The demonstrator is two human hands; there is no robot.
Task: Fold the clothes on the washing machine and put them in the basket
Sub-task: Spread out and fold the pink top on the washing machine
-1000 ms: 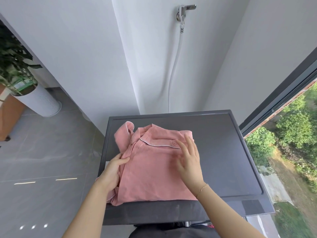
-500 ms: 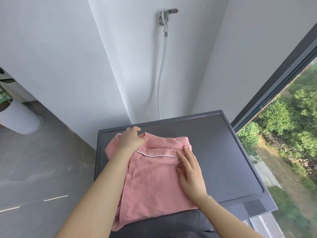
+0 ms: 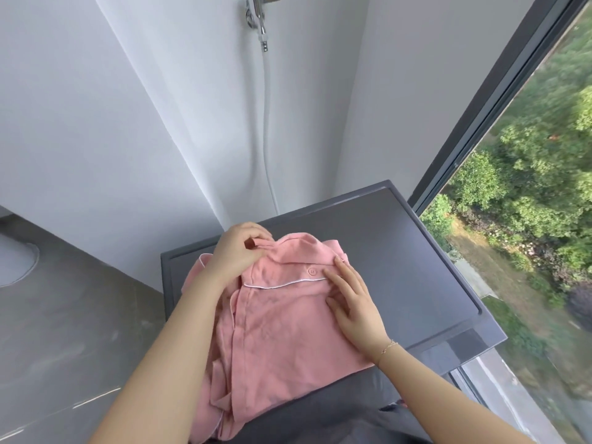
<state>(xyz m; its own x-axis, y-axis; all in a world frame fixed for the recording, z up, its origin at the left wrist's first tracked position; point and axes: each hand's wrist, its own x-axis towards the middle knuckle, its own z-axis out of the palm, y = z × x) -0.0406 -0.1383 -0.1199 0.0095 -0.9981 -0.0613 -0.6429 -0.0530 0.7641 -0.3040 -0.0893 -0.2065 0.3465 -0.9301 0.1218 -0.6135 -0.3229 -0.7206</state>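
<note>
Pink pajama shirt (image 3: 288,322) half-folded on the washing machine top (image 3: 416,267)

The left hand (image 3: 238,251) pinches the far collar edge; the right hand (image 3: 355,307) lies flat, fingers spread, near the button. The fabric looks light, soft and floppy, best gripped at folded edges; no basket is in view.

View: single head-worn wide-angle camera; no second view to overlap.
Direction: forward and steeply down onto the dark grey flat-topped washing machine (image 3: 378,251).
Proximity: close; both forearms enter from the bottom edge.
Periphery: white wall corner with chrome tap (image 3: 256,11) above, dark-framed window (image 3: 499,91) at right.
</note>
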